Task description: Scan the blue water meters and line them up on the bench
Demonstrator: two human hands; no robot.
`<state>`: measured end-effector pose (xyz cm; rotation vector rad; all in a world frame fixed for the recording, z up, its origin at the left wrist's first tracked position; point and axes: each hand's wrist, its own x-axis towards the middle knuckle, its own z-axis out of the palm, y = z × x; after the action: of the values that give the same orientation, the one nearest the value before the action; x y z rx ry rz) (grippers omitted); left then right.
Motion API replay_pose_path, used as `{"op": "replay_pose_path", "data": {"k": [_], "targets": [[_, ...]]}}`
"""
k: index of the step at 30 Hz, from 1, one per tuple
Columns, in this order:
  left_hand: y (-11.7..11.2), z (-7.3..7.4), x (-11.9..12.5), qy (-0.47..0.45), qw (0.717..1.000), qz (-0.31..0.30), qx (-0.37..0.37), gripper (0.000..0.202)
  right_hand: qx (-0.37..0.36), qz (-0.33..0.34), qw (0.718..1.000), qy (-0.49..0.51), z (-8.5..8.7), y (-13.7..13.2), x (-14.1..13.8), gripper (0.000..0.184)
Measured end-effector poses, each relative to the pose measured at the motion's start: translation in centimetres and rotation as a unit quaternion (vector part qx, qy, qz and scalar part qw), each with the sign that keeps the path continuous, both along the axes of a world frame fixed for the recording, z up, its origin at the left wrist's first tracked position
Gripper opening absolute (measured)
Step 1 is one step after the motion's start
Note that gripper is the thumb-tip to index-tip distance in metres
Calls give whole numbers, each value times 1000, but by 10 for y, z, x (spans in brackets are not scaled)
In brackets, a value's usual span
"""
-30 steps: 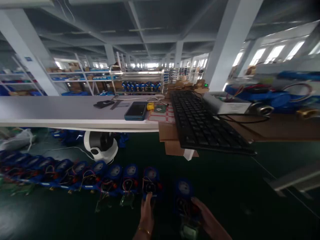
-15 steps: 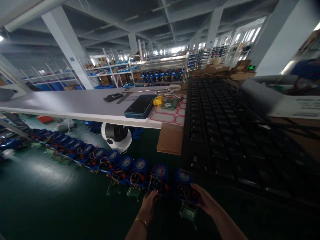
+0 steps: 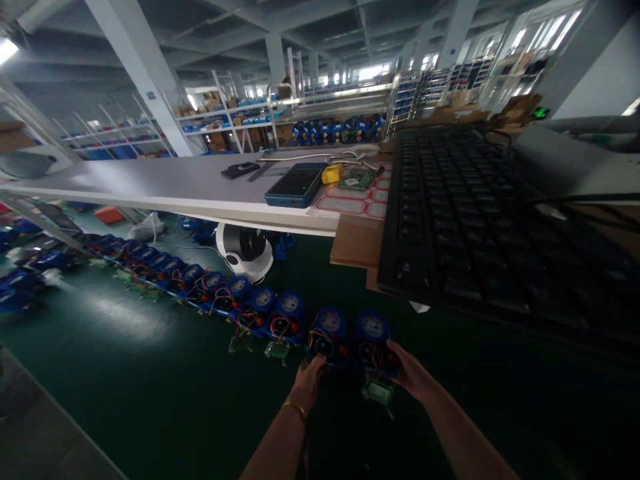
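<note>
The left hand [image 3: 309, 379] rests on a round blue meter [image 3: 329, 337] on the dark green tabletop [image 3: 150, 373]. Its fingers curl over the near edge of that meter, but I cannot tell if they grip it or only touch it. The right hand [image 3: 411, 373] is on the next blue meter [image 3: 373, 340], just beside the first. Its fingers wrap the right side of it, and they look closed on it.

A small green board [image 3: 377, 392] lies just under the right fingers, tied to the meter by thin wires. More blue meters [image 3: 210, 297] stand in a long row, running away to the left of the left fingers.

The wires could snag on the fingers and pull loose if a meter gets lifted fast. The two meters sit side by side, so a push could knock one into the other. A black keyboard [image 3: 475, 220] hangs over the shelf edge above the right fingers, and a raised hand could bump it.
</note>
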<state>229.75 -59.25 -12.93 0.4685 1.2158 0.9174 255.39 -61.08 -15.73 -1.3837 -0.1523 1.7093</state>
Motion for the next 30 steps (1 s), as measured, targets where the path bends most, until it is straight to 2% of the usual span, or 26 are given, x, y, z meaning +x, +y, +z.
{"op": "replay_pose_path", "data": {"k": [4,12,18,22,24,26,28,30], "targets": [[6,0,-1,7,1000,-24,4,9,9,1,1000,-26,4,-2,3,22],[33,-18,6,19,998,-54,5,12,1,17,997,-76,19,6,-1,22],[33,-12,5,72,994,-85,16,17,-18,12,996,-86,22,5,5,28],[25,-11,-1,136,980,-127,63,29,-13,-12,997,-80,19,-6,9,33],[13,-11,-13,194,966,-142,97,38,-1,-22,996,-84,19,-11,8,32],[-8,-10,-34,274,941,-151,132,44,10,-31,995,-98,19,-15,8,34],[-34,-9,-66,365,899,-167,175,46,23,-49,991,-122,19,-21,12,38],[-61,-12,-103,451,843,-193,222,49,43,-71,984,-157,16,-33,19,44]]}}
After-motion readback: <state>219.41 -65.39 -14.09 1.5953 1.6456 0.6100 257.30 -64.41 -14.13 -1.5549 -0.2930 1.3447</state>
